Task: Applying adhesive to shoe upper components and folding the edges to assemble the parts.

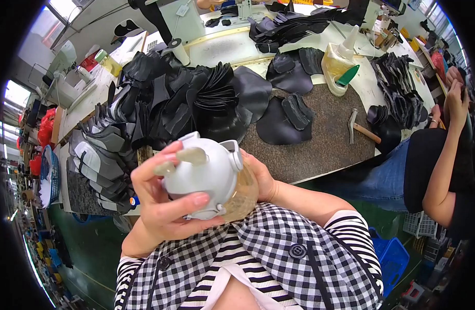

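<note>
Close to my chest I hold a large clear bottle (245, 192) with a pale grey domed lid (212, 168) that has clasps at its rim. My left hand (157, 204) is spread over the lid, its fingers curled around it. Around the clear body wraps my right hand (260, 178), its fingers partly hidden behind the bottle. Just beyond, on the table, lie stacks of black leather-like cut pieces (216, 95). Flat black pieces (276, 124) rest on a brown speckled board (330, 155).
A clear squeeze bottle (333, 62) with a nozzle and a hammer (367, 133) are on the board. Grey cut pieces (95, 160) pile up at left, more black stacks (403, 88) at right. A co-worker (428, 165) sits at right. A blue crate (390, 263) stands on the floor.
</note>
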Demonstrator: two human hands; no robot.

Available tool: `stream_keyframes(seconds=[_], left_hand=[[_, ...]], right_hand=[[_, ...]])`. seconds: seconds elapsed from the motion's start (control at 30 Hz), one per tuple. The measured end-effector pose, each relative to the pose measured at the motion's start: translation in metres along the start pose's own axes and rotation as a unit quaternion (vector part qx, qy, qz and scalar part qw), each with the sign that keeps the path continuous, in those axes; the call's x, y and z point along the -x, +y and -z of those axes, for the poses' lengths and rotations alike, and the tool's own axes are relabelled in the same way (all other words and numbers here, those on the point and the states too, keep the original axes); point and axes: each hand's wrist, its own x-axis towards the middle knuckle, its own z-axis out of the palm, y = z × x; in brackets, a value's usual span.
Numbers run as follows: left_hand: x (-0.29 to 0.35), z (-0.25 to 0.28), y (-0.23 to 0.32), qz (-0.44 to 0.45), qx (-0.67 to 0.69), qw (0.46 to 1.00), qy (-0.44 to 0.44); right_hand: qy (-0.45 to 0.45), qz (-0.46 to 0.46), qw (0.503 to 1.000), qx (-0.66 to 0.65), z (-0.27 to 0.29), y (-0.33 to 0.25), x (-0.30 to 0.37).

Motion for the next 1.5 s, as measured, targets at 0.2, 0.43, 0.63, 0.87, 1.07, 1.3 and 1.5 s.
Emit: stream_keyframes(seconds=[0.2,0.43,0.63,0.87,1.07,1.3,1.5], left_hand=[[0.002,-0.005,-0.006,-0.016,0.004,1.000,0.010],[-0.007,0.002,-0.002,0.090,0.028,0.995,-0.013],[-0.002,-0.003,-0.009,0.126,0.170,0.975,-0.067],[0.028,0.006,0.003,0.145,0.135,0.980,0.016],[0.063,0.045,0.014,0.164,0.051,0.976,0.131],[0.104,0.133,0.020,0.260,-0.077,0.891,0.365],[0.161,0.231,0.027,0.291,-0.249,0.805,0.454]], right_hand=[[-0.026,-0.001,0.999,-0.036,0.004,-0.005,0.001],[-0.050,0.076,0.994,0.052,0.002,-0.013,0.004],[0.002,0.070,0.989,0.133,-0.001,-0.013,0.007],[-0.019,0.031,0.991,0.129,-0.017,-0.006,-0.004],[0.064,-0.007,0.975,0.214,-0.008,0.020,-0.018],[0.146,-0.005,0.892,0.427,0.036,0.047,-0.038],[0.280,-0.131,0.833,0.460,0.105,0.080,-0.037]])
